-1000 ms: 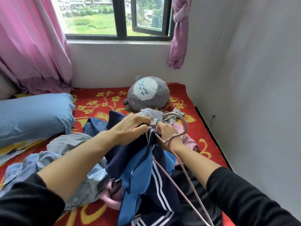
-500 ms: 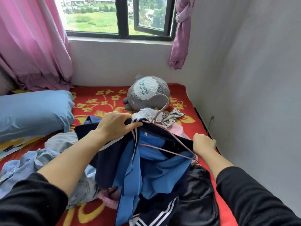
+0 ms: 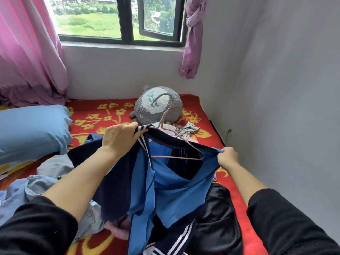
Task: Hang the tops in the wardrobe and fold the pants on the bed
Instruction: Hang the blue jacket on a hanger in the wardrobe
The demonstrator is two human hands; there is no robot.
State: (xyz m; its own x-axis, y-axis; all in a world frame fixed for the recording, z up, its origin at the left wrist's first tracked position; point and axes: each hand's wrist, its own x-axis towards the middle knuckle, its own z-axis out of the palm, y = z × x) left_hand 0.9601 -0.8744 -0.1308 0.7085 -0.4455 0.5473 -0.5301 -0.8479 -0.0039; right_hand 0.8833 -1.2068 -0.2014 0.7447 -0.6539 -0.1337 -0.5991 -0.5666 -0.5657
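Held a jacket (image 3: 176,186) up over the bed (image 3: 86,105), spread between the hands. Gripped its striped navy collar in the left hand (image 3: 119,138), fingers curled round it. Pinched a bright blue edge in the right hand (image 3: 228,157), cloth taut. Navy outside, blue panels, white stripes lower down. Kept a pink hanger (image 3: 174,157) inside the neck, just right of the left hand, hook upward.

Hands spreading apart: left hand (image 3: 119,138) rising, gripping striped collar of blue jacket (image 3: 174,181); right hand (image 3: 228,157) moving out to right, now pinching jacket's shoulder edge rather than staying beside left hand at collar. Pink hanger (image 3: 160,124) shifting from dangling outside jacket to sitting inside neck opening, hook rising in front of plush toy (image 3: 147,109). Jacket lifting, opening wider.
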